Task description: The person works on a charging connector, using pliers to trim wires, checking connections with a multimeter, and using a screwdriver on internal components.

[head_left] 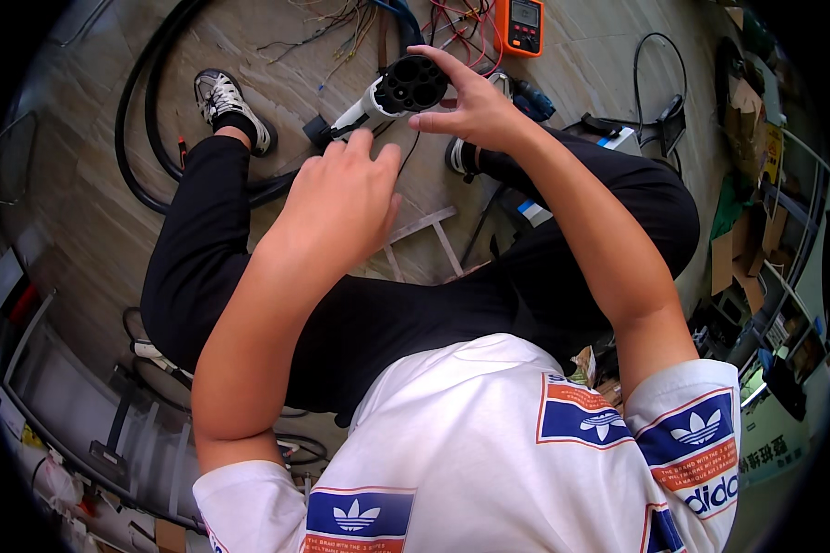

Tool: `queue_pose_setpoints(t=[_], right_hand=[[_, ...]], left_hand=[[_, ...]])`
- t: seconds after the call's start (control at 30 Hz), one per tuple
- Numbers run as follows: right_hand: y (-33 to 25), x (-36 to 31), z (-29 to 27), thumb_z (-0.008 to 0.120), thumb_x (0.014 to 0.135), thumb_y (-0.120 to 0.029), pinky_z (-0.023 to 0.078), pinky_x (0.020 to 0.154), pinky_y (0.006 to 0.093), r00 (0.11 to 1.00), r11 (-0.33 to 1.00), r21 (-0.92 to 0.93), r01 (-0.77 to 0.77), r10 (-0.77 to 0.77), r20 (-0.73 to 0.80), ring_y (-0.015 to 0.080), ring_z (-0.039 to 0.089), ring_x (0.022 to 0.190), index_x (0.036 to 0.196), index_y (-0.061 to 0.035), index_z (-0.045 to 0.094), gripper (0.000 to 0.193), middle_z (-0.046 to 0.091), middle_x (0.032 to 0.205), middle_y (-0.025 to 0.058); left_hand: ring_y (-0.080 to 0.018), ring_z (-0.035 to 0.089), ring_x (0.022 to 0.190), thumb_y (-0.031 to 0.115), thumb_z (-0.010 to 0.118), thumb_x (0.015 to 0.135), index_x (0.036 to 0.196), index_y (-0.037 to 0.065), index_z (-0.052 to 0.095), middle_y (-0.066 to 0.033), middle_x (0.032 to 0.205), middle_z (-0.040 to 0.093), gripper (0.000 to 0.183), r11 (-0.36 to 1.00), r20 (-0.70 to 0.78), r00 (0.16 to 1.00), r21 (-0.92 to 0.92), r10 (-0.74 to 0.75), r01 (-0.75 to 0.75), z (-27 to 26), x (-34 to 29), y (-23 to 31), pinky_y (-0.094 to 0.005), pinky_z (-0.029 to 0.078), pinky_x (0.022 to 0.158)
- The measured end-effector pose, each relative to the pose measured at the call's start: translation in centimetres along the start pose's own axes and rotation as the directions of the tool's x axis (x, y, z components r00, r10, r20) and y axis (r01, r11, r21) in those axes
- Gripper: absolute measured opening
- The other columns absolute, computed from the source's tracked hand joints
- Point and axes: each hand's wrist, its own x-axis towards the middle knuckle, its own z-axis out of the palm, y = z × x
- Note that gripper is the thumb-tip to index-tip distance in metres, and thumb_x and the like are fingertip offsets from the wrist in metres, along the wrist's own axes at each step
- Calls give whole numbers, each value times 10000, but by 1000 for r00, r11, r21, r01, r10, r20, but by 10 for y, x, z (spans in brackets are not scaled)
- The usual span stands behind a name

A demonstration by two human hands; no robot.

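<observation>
The connector (413, 85), a round black socket face in a white housing (375, 109), is between the person's feet, ahead of the torso. The right hand (475, 109) brackets the black face, index finger along its upper edge and thumb at its lower edge; whether these digits press on it cannot be told. The left hand (339, 195) is apart from the right, fingers bent, just beside the housing; its contact with the housing cannot be confirmed. If neither hand bears the weight, the connector may tilt or drop, the likely cause being a grip limited to the rim. Twisting the face against an unsupported housing may turn the whole assembly. The heavy black cable (127, 120), looped near the left shoe (233, 111), may drag on the work or catch the foot if the leg shifts. The loose thin wires (341, 35) and red leads (452, 23) lie close beyond the connector; a sideways swing may snag them, and a pull on the leads may disturb the orange meter (523, 29).
</observation>
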Motion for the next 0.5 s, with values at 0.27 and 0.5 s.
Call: queue_pose_setpoints(t=[0.27,0.5], right_hand=[[-3,-2,1,829,835,-121,509,1058,411,1000,1000,-4,2,-2,8,181,554,1295,1571,-182,374,867,560,1417,67],[1,-4,1,819,835,-118,501,1069,398,997,997,-8,71,-71,-17,184,541,1317,1567,-169,383,854,555,1441,69]], left_hand=[[-384,618,1152,178,770,825,1471,83,468,-265,1573,381,719,982,-181,983,188,42,-8,22,32,-3,-461,548,906],[-352,640,1111,194,776,778,1508,111,447,-264,1601,356,804,951,-201,979,305,20,43,36,44,3,-441,562,841]])
